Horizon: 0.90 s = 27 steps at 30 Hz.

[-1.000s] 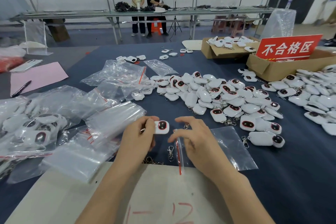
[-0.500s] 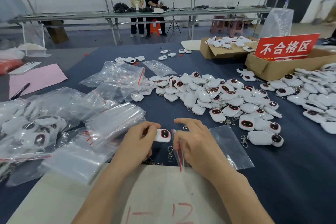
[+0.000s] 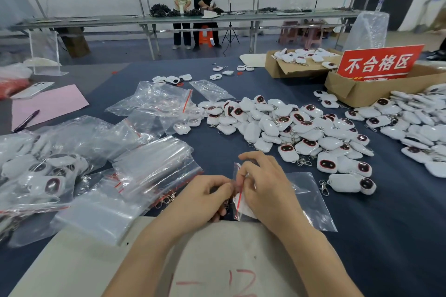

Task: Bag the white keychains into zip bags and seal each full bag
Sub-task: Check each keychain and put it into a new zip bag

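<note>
- Two hands meet near you at the centre of the tabletop (image 3: 391, 236): your right hand (image 3: 268, 190) has its fingers clamped on the red-striped mouth of a zip bag (image 3: 311, 202)
- Your left hand (image 3: 205, 198) is curled, its fingertips pinched on that same mouth
- One white keychain (image 3: 244, 208) sits just inside the bag, under your right hand
- Loose keychains (image 3: 289, 128) are heaped farther off to the right; empty bags (image 3: 149, 171) lie to the left

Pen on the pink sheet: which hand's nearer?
Left. The left hand is at the zip bag mouth, well right of the pen and closer to the person, past the stack of empty bags. The right hand is further right again.
</note>
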Each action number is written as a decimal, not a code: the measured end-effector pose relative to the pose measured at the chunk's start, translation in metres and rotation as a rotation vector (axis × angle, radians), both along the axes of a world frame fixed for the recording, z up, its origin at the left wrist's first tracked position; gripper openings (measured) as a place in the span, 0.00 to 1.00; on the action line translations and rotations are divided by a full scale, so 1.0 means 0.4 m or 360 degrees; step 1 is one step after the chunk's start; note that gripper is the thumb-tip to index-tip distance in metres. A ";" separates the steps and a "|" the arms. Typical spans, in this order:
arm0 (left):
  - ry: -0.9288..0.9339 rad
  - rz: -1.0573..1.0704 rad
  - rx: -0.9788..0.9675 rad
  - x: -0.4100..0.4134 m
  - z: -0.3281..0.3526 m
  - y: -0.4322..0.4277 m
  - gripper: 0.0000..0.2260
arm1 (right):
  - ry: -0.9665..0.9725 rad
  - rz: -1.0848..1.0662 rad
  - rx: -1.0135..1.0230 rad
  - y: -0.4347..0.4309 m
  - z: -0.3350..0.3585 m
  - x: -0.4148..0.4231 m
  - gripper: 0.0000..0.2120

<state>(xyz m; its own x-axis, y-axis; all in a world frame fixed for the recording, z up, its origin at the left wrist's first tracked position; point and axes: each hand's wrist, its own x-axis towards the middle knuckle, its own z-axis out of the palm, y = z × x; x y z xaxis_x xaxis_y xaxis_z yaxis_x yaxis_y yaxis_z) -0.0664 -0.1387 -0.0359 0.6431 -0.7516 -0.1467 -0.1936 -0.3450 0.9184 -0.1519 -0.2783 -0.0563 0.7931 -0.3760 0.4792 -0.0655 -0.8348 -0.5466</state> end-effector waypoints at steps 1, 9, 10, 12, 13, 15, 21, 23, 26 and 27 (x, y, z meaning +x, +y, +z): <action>0.0002 0.0009 -0.0044 -0.002 0.002 -0.002 0.13 | -0.0006 -0.0008 -0.0002 -0.001 0.000 0.000 0.13; -0.0010 -0.0106 -0.0037 -0.017 -0.012 -0.002 0.15 | -0.0055 0.0027 -0.0013 -0.002 -0.004 0.001 0.12; 0.0005 -0.0124 -0.0045 -0.019 -0.016 -0.002 0.15 | -0.0050 0.0031 -0.0001 -0.004 -0.005 0.001 0.12; 0.0004 -0.0099 -0.0087 -0.017 -0.019 -0.004 0.15 | -0.0033 0.0066 0.0050 -0.012 -0.007 0.000 0.12; -0.0025 -0.0063 -0.0123 -0.014 -0.020 -0.005 0.15 | -0.0019 0.0106 0.0079 -0.015 -0.007 -0.001 0.13; -0.0167 0.0044 -0.0202 -0.003 -0.018 -0.006 0.16 | -0.0003 0.0178 0.0167 -0.015 -0.005 0.000 0.13; -0.0398 0.0385 -0.0376 0.043 -0.008 -0.032 0.11 | -0.0288 0.0003 0.0868 -0.057 0.015 -0.002 0.20; -0.0688 0.0299 -0.0208 0.058 0.010 -0.089 0.08 | -0.0387 -0.0146 0.1134 -0.084 0.016 -0.006 0.18; -0.1089 -0.0076 0.0290 0.075 0.033 -0.204 0.16 | -0.0458 -0.0334 0.1469 -0.111 0.012 -0.006 0.17; -0.1196 -0.0182 0.0481 0.081 0.036 -0.240 0.18 | -0.0478 -0.0362 0.1551 -0.115 0.010 -0.005 0.17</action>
